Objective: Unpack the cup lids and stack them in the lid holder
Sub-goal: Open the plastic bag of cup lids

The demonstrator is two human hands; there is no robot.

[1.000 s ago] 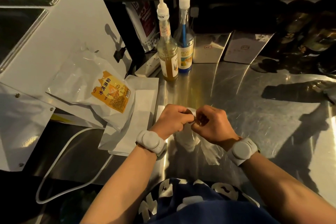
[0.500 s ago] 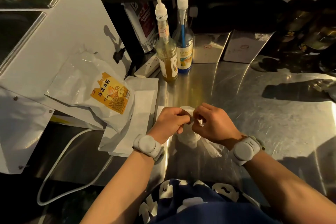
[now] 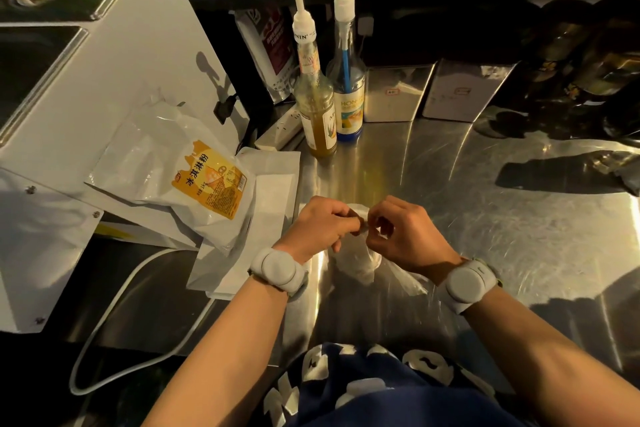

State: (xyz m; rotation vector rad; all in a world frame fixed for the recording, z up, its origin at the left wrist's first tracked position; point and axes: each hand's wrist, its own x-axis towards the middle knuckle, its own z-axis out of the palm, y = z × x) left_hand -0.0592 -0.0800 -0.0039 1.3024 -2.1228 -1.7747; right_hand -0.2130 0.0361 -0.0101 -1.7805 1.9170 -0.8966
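Both hands are bunched up right over the middle of the steel bench (image 3: 485,225), working at the top of a clear plastic bag (image 3: 398,276) that holds a white stack of cup lids (image 3: 358,262). The left hand (image 3: 320,227) has its fingers curled in tight and is pinching the bag's top edge, and the right hand (image 3: 407,234) is doing the same from the other side, thumb and fingers closed on the plastic. The knuckles nearly touch. The lids sit below the hands, on the bench, with the loose plastic trailing off toward the right wrist. Each wrist has a grey round band on it.

Off to the left there's a white pouch with an orange label (image 3: 207,184) leaning against a white machine (image 3: 114,80), and some flat white packets (image 3: 273,191) lie under and beside it. Two syrup pump bottles (image 3: 317,107) stand side by side at the back of the bench, the amber one just left of the clear one with the blue tube. A white cable (image 3: 114,315) loops along the left edge. No lid holder that I can make out from here.
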